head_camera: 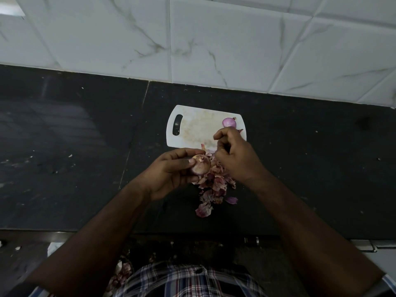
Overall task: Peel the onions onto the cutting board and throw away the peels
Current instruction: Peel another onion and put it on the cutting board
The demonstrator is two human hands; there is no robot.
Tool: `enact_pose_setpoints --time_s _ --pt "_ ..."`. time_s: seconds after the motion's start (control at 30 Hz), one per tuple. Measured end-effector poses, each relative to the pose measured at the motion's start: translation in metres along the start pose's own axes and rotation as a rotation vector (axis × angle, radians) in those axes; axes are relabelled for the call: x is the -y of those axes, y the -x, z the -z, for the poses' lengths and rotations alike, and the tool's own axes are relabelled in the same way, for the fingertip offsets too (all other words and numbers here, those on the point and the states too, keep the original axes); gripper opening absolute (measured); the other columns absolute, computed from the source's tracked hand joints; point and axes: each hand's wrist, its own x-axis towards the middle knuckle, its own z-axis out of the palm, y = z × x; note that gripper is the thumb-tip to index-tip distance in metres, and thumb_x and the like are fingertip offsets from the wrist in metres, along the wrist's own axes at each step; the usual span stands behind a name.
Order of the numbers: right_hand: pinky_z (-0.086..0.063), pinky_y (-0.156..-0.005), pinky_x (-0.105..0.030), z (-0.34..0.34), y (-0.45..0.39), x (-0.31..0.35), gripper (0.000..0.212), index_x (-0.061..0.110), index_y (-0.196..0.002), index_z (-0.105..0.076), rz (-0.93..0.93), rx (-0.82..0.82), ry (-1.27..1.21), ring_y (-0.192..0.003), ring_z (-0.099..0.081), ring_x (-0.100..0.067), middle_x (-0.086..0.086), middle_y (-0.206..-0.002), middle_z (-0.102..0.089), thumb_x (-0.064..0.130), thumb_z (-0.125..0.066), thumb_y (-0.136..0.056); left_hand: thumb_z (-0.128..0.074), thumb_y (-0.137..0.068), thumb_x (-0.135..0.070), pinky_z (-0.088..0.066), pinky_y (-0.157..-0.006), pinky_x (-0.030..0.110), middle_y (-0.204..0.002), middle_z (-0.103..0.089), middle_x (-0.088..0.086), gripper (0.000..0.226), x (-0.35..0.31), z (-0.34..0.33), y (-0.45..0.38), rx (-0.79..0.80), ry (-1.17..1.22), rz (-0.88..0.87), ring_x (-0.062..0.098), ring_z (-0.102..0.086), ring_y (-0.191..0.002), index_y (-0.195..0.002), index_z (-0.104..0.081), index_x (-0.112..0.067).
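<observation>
Onions are the business here: one small, partly peeled red onion [200, 167] sits in the left hand [171, 174], above the dark stone bench [75, 151] and just in front of the near edge of the white plastic cutting board [192, 133]. The left fingers [186, 152] curl around the far side of that onion and the thumb presses on its near side, so the hand is closed on it, with the pale, cut root end facing up.

The right hand [234, 156] is just beside it, to the right, loosely curled with the fingertips bent inward toward the palm. Whether it pinches a scrap of skin cannot be told, since the fingers hide what lies between them.

A second, peeled purple onion [228, 122] rests on the far right part of the cutting board, just beyond the right hand's knuckles. The board lies flat on the bench with its handle slot to the left, and its middle is stained brownish.

A loose heap of dry pink and purple onion peels [214, 189] lies on the bench below both hands, spreading toward the person; a few pieces reach the board's near edge.

Behind the bench rises a wall of white marbled tiles [214, 39]. At the bottom, a checked shirt [188, 281] shows between the two bare forearms.
</observation>
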Motion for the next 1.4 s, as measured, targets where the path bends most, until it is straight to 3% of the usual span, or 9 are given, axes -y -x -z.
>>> enact_pose_setpoints --time_s 0.13,0.27,0.6,0.77,0.93,1.07,1.2,1.3,1.4 --pt "-0.048 -0.079 -0.013 0.012 -0.003 -0.007 0.023 0.026 -0.101 -0.07 -0.043 0.03 0.012 -0.089 -0.064 0.006 0.018 -0.092 -0.068 0.008 -0.056 -0.097 -0.057 -0.084 -0.013 -0.058 -0.071 0.031 -0.124 -0.066 0.024 0.047 0.001 0.003 0.0 -0.037 0.009 0.03 0.03 -0.065 -0.099 -0.129 -0.063 -0.004" --pt "-0.048 -0.084 -0.014 0.002 0.004 -0.007 0.021 0.023 -0.115 -0.073 0.014 0.075 0.048 -0.1 -0.064 0.001 0.012 -0.105 -0.071 0.024 -0.066 -0.095 -0.056 -0.085 -0.014 -0.057 -0.071 0.031 -0.117 -0.068 0.02 0.045 0.004 0.002 -0.004 -0.055 0.008 0.025 0.026 -0.066 -0.092 -0.128 -0.064 -0.005" --pt "-0.052 -0.076 -0.031 -0.02 0.007 -0.002 0.007 0.014 -0.091 -0.072 0.055 -0.059 0.138 -0.085 -0.062 -0.01 0.002 -0.089 -0.066 0.015 -0.067 -0.086 -0.057 -0.088 -0.012 -0.052 -0.079 0.045 -0.12 -0.066 0.025 0.04 0.005 0.0 -0.008 -0.088 -0.075 -0.033 0.033 -0.064 -0.095 -0.125 -0.066 -0.004" --pt "-0.044 -0.071 -0.026 -0.018 0.006 -0.006 0.005 0.01 -0.092 -0.064 0.035 -0.025 0.143 -0.083 -0.058 -0.013 -0.001 -0.089 -0.063 0.013 -0.059 -0.092 -0.045 -0.097 -0.013 -0.055 -0.067 0.035 -0.12 -0.068 0.02 0.034 0.002 -0.002 -0.006 -0.13 -0.095 -0.048 0.027 -0.065 -0.088 -0.119 -0.071 -0.006" --pt "-0.045 -0.067 -0.006 -0.007 0.007 -0.007 0.008 0.018 -0.093 -0.072 -0.008 -0.021 0.111 -0.078 -0.064 0.002 0.016 -0.081 -0.067 0.012 -0.068 -0.088 -0.039 -0.102 -0.013 -0.055 -0.066 0.031 -0.121 -0.068 0.016 0.037 -0.001 -0.001 -0.006 -0.117 -0.105 -0.025 0.022 -0.067 -0.086 -0.122 -0.069 -0.008" --pt "-0.045 -0.072 -0.004 -0.006 0.006 -0.006 0.023 0.018 -0.097 -0.077 -0.013 -0.057 0.072 -0.083 -0.064 0.011 0.019 -0.084 -0.07 0.003 -0.061 -0.089 -0.041 -0.103 -0.011 -0.056 -0.065 0.031 -0.116 -0.069 0.016 0.033 0.0 -0.003 -0.007 -0.135 -0.117 -0.031 0.023 -0.068 -0.085 -0.124 -0.065 -0.007" --pt "-0.048 -0.088 -0.013 -0.011 0.005 -0.003 0.024 0.024 -0.112 -0.075 0.044 0.033 0.072 -0.102 -0.064 0.001 0.013 -0.105 -0.072 0.017 -0.071 -0.09 -0.044 -0.103 -0.01 -0.055 -0.068 0.032 -0.103 -0.07 0.013 0.027 0.0 -0.005 -0.007 -0.128 -0.091 -0.049 0.022 -0.067 -0.084 -0.118 -0.067 -0.008" --pt "-0.052 -0.087 -0.022 -0.016 0.004 -0.001 0.019 0.019 -0.103 -0.078 0.039 -0.033 0.037 -0.096 -0.065 -0.002 0.011 -0.096 -0.071 0.013 -0.075 -0.085 -0.056 -0.098 -0.015 -0.056 -0.068 0.031 -0.102 -0.071 0.008 0.026 0.001 -0.005 -0.009 -0.132 -0.089 -0.069 0.019 -0.069 -0.083 -0.123 -0.062 -0.009" --pt "-0.055 -0.085 -0.026 -0.017 0.004 -0.001 0.016 0.018 -0.1 -0.079 0.02 -0.06 0.021 -0.091 -0.066 -0.002 0.013 -0.091 -0.071 0.012 -0.073 -0.087 -0.072 -0.082 -0.009 -0.059 -0.071 0.031 -0.102 -0.073 0.007 0.047 0.002 -0.004 -0.007 -0.118 -0.117 -0.092 0.019 -0.071 -0.088 -0.127 -0.056 -0.006"
